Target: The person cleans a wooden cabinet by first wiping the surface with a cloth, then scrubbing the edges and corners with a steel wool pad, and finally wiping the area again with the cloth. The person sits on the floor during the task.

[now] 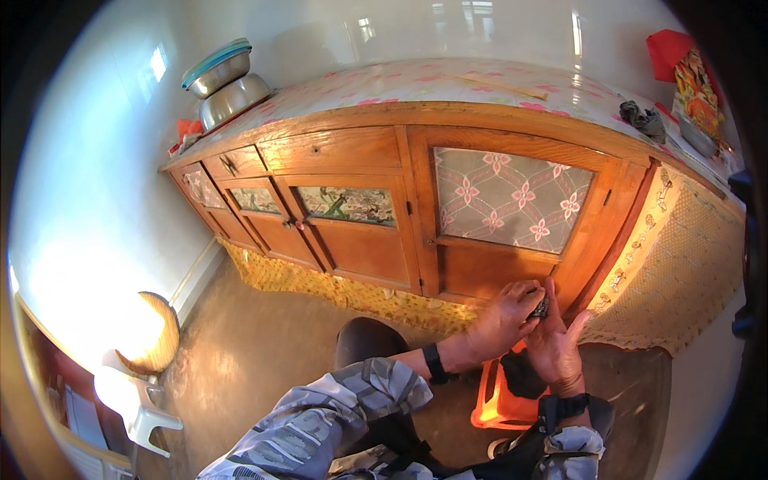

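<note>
My left hand (495,321) comes in from the left, its fingers closed around a small dark, speckled pad (539,307), perhaps a scourer. The pad lies between that hand and the fingers of my right hand (557,351). Palm towards me, my right hand has its fingers stretched upward and its thumb held apart. Both hands are in front of the lower right door of a wooden cabinet (366,252). Below them an orange plastic stool (504,408) stands on the floor with a dark cloth (521,375) on it.
Stacked metal basins (234,99) stand on the cabinet's left end. A thin wooden stick (504,88) and a crumpled dark bag or cloth (642,120) lie on top. A patterned curtain (678,258) hangs at right. Left are a white plastic stool (141,408) and a round wooden board (159,336).
</note>
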{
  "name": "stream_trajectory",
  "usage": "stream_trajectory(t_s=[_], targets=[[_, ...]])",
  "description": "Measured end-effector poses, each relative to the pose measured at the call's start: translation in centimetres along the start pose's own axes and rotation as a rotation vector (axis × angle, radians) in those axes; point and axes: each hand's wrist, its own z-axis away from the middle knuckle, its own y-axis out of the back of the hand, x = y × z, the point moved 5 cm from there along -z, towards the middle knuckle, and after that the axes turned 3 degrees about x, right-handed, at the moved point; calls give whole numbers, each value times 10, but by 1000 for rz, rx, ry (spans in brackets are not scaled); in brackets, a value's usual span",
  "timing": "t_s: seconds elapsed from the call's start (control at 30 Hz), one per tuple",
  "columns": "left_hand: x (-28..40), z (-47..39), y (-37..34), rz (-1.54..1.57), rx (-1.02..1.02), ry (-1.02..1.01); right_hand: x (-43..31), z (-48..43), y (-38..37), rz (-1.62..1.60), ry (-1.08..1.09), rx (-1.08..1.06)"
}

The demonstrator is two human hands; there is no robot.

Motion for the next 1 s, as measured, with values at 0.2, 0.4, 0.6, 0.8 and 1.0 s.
stream_trajectory(t_s=[0.2, 0.4, 0.6, 0.8, 1.0], targets=[[-55, 9, 29, 208, -85, 411, 17, 1, -8, 238, -99, -64], [-85, -45, 157, -201, 535, 229, 14, 13, -14, 308, -160, -148], [-99, -118, 227, -333, 720, 108, 3, 21, -14, 288, -201, -133], [-120, -143, 226, -328, 651, 70, -8, 29, -11, 240, -206, -110], [-154, -94, 195, -494, 603, 62, -8, 42, 1, 268, -228, -28]])
